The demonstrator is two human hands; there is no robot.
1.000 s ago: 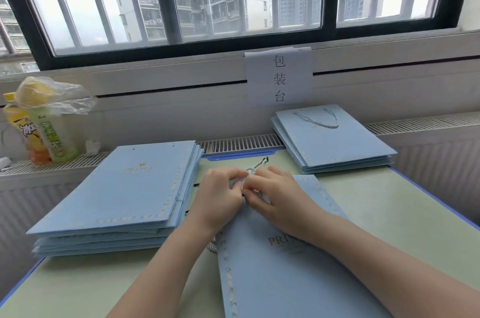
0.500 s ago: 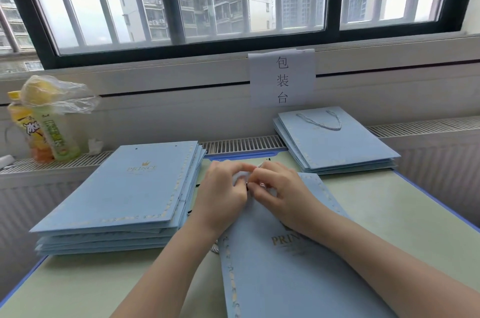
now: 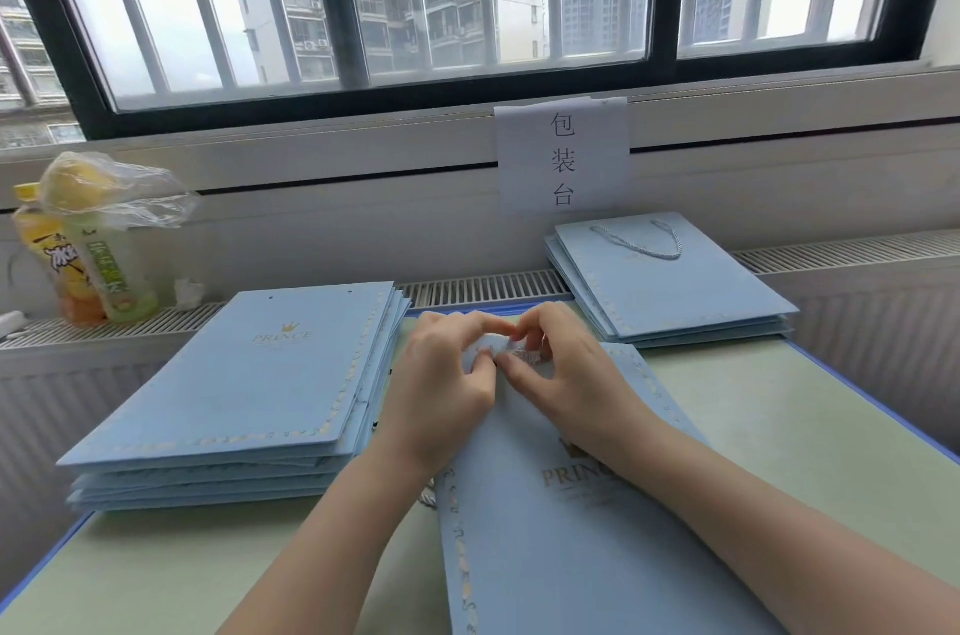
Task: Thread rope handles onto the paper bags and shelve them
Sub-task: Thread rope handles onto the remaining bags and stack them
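Note:
A flat light-blue paper bag [image 3: 561, 541] with gold "PRINCE" lettering lies in front of me on the green table. At its far top edge my left hand [image 3: 441, 395] and my right hand [image 3: 566, 374] meet, fingertips pinching a pale twisted rope handle [image 3: 522, 354]. Most of the rope is hidden by my fingers. A short rope end [image 3: 427, 498] shows under the bag's left edge. To the left lies a stack of blue bags without handles [image 3: 249, 390]. At the back right sits a smaller stack [image 3: 670, 291], a rope handle [image 3: 641, 242] on its top bag.
Two drink bottles [image 3: 88, 265] under a crumpled plastic bag [image 3: 114, 190] stand on the radiator ledge at the far left. A paper sign [image 3: 563, 156] hangs below the window. The table's blue edge [image 3: 878, 406] runs along the right side.
Both hands stay at the bag's top edge. Their fingers have shifted on the rope, and the fingertips now arch together over it.

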